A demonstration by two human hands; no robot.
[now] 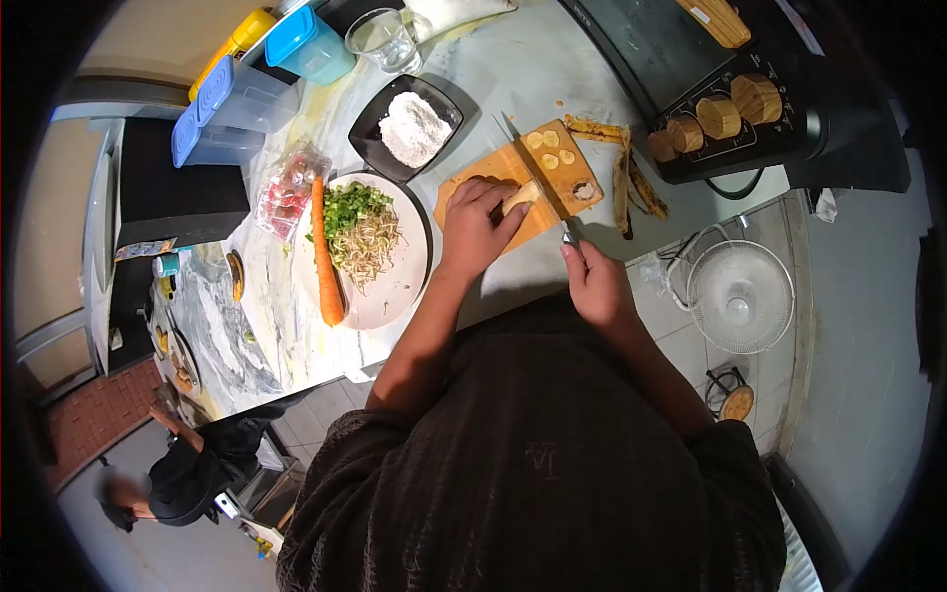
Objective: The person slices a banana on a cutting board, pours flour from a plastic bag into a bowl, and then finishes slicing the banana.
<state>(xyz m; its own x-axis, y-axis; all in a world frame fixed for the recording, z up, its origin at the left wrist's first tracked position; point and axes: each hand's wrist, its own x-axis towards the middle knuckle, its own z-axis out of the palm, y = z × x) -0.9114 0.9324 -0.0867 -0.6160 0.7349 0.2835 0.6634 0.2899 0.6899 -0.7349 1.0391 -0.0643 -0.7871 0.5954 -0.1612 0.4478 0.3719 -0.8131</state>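
Left hand (pixel 475 225) pins banana (pixel 520 196); knife (pixel 538 178), seemingly crosswise, in right hand (pixel 595 281).

I count three banana slices (pixel 550 148) on my one board (pixel 493 170), one knife (pixel 533 173), one carrot (pixel 326 259), one plate (pixel 400 286), one black dish (pixel 375 123), one glass (pixel 384 39), three peels (pixel 621 178) and two blue-lidded boxes (pixel 237 109).

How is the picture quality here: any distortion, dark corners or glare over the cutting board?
Head view: strong fisheye, with the counter edge bowed and black vignette in every corner. Even light on the cutting board; the left hand on the plantain and the right hand on the knife look sharp. Mild glare on the pale counter; the person at lower left is dim.
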